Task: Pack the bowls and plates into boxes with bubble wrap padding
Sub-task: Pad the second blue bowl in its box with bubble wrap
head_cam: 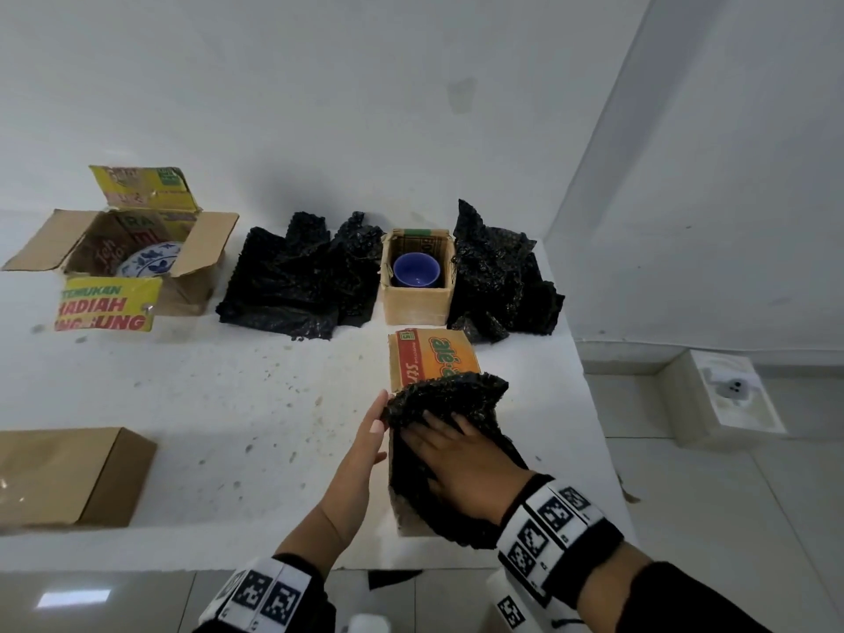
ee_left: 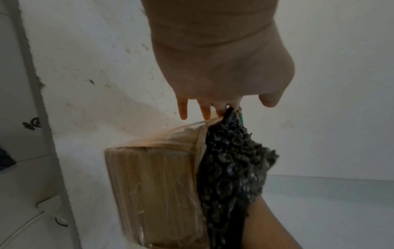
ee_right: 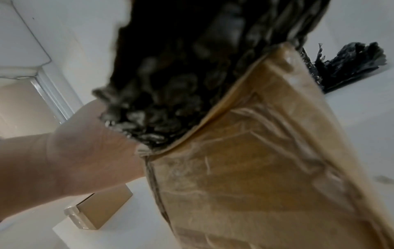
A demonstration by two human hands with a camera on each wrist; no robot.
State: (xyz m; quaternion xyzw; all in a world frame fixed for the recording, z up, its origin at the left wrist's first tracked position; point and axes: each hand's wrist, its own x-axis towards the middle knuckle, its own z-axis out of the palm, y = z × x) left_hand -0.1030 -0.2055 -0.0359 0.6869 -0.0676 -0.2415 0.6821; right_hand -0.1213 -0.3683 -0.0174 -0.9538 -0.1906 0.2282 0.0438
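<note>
A taped cardboard box (head_cam: 434, 363) with an orange printed flap stands near the table's front right. Black bubble wrap (head_cam: 450, 397) is draped over its opening and down its near side. My right hand (head_cam: 436, 434) lies flat on the wrap with fingers spread, pressing it into the box. Straight fingers of my left hand (head_cam: 378, 420) rest against the box's left side near the top edge. In the left wrist view my left hand (ee_left: 204, 109) touches the box (ee_left: 155, 185) beside the bubble wrap (ee_left: 232, 160). What lies in this box is hidden. Further back a blue bowl (head_cam: 416, 269) sits in a small open box (head_cam: 415, 303).
A large open box (head_cam: 201, 253) at the back left holds a blue-and-white plate (head_cam: 148, 260). Loose black bubble wrap piles (head_cam: 297, 276) (head_cam: 498, 276) flank the small box. A closed brown box (head_cam: 68, 477) lies at the front left. The table's right edge (head_cam: 589, 404) runs close to the near box.
</note>
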